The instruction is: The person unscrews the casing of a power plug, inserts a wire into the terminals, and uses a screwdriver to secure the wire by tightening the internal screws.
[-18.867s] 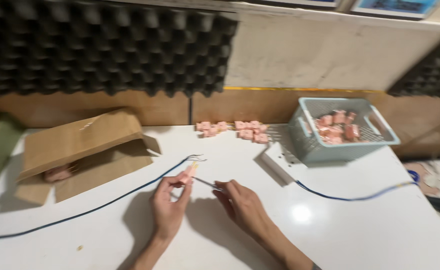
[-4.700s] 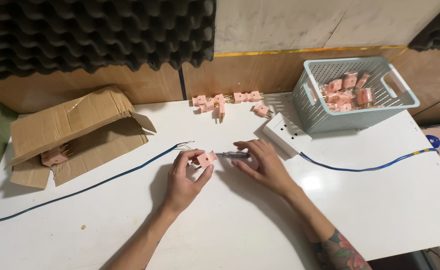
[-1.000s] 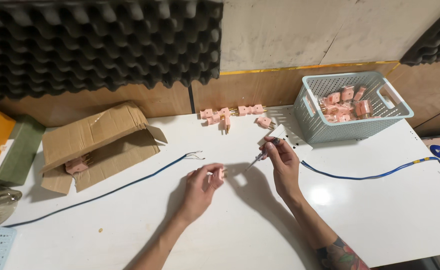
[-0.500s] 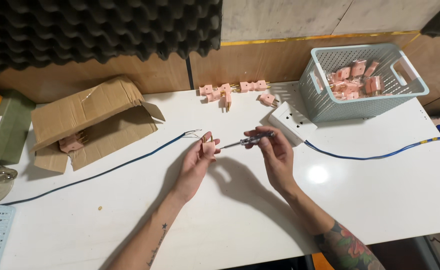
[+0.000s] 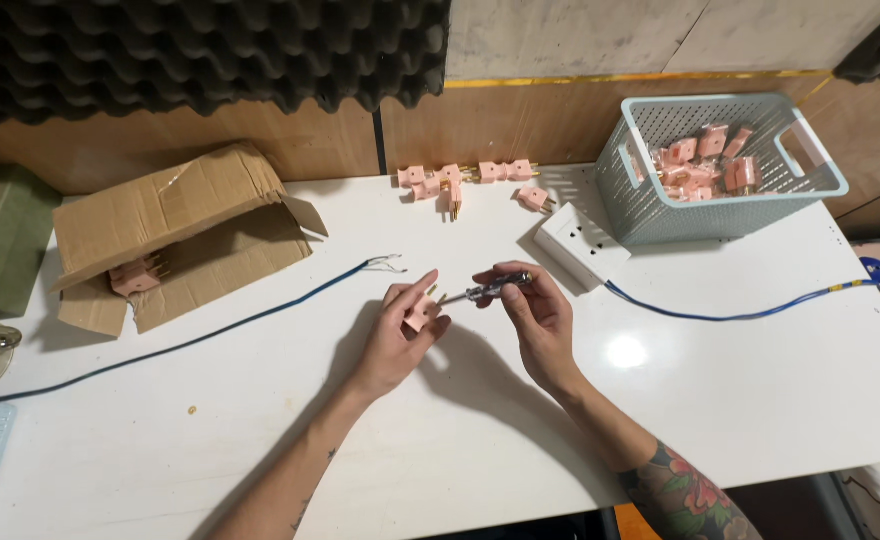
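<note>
A small pink plug (image 5: pixel 421 312) sits tilted above the white bench (image 5: pixel 260 420), a slim dark-handled screwdriver (image 5: pixel 487 290) lying level, its tip against the plug.

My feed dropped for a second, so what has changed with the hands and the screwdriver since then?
The right hand, which had lifted the screwdriver toward the white socket block, has brought it back, tip pointing at the pink plug. The left hand keeps its grip on that plug. The blue wire, cardboard box and basket lie as before.
</note>
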